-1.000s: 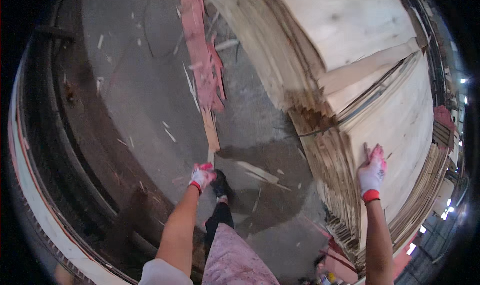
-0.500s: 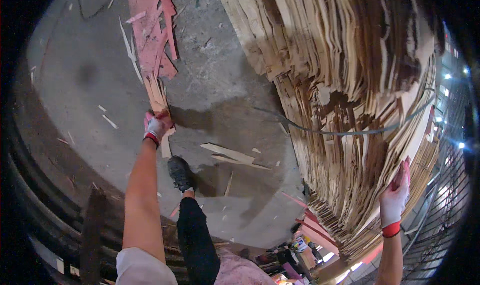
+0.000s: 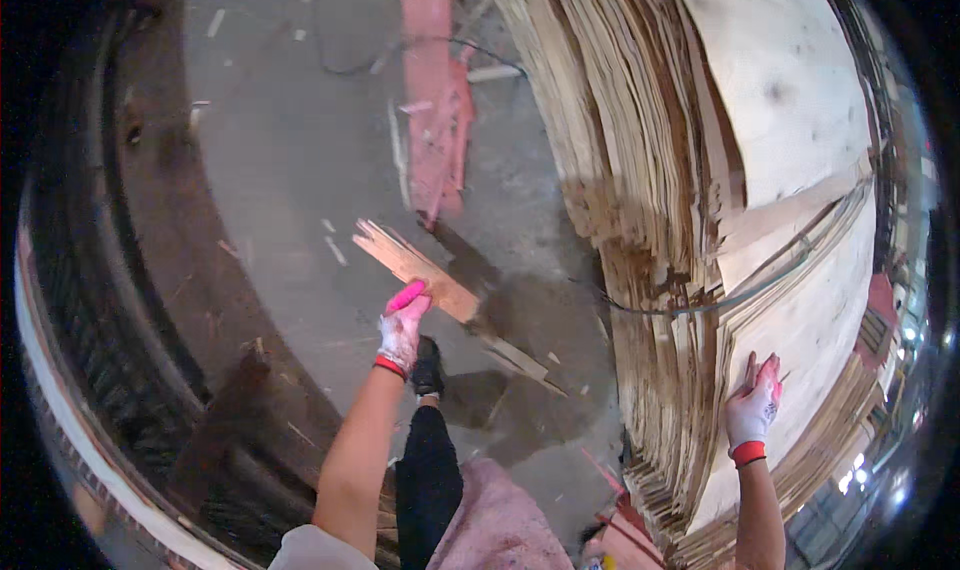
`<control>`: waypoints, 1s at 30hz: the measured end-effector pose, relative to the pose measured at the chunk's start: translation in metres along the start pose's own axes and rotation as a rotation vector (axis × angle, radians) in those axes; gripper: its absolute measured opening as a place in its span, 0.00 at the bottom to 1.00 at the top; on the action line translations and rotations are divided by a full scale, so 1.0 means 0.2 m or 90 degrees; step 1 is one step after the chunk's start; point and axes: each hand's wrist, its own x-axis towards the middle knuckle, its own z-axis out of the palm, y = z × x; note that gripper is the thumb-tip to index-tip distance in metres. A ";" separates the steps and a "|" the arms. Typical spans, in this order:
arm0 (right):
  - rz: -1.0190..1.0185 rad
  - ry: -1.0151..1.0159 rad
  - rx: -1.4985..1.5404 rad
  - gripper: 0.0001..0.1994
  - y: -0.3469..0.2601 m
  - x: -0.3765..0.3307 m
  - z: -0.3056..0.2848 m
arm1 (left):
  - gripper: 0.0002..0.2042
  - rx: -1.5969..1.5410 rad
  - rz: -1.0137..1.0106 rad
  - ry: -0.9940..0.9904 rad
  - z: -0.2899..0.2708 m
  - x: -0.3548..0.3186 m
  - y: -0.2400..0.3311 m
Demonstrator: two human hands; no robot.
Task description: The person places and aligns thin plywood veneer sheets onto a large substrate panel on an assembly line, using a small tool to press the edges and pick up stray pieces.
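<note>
My left hand [image 3: 402,326], in a white glove with pink fingertips and a red cuff, is closed round a splintered strip of wood veneer [image 3: 430,278] held above the floor. The strip's ragged end points up and to the left. At the right, my gloved right hand [image 3: 754,408] lies against the pale face of a veneer sheet [image 3: 800,315] on the tall stack. Its fingers are stretched upward and partly apart, and I see nothing gripped in them. Beside it rise the uneven, layered edges of the veneer stack [image 3: 655,170].
A pink strip of broken board [image 3: 432,120] lies on the grey floor [image 3: 290,100] ahead, among scattered wood splinters. A dark strap [image 3: 690,310] crosses the stack. My shoe [image 3: 428,368] stands below the left hand. Dark ridged structures [image 3: 130,300] line the left side.
My left hand has lifted the veneer strip off the end of the pink board and tilted it left. The right hand stays on the stack, and the view has swung, showing more of its pale face.
</note>
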 end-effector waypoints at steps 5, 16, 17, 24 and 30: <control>0.022 -0.047 -0.002 0.32 0.03 0.01 -0.03 | 0.19 -0.134 0.023 0.023 -0.05 -0.50 0.54; -0.163 0.108 -0.065 0.29 0.23 0.29 0.28 | 0.17 -0.289 0.256 0.105 -0.47 -2.22 0.86; -0.192 0.161 -0.074 0.27 0.17 0.29 0.25 | 0.17 -0.261 0.291 0.178 -0.50 -2.43 0.77; -0.442 0.227 0.222 0.16 -0.11 -0.42 -0.37 | 0.16 -0.535 0.507 0.478 -0.38 -3.78 -0.18; -0.631 -0.392 0.534 0.08 -0.24 -1.12 -0.40 | 0.15 -0.738 0.629 0.770 -0.07 -4.55 -1.12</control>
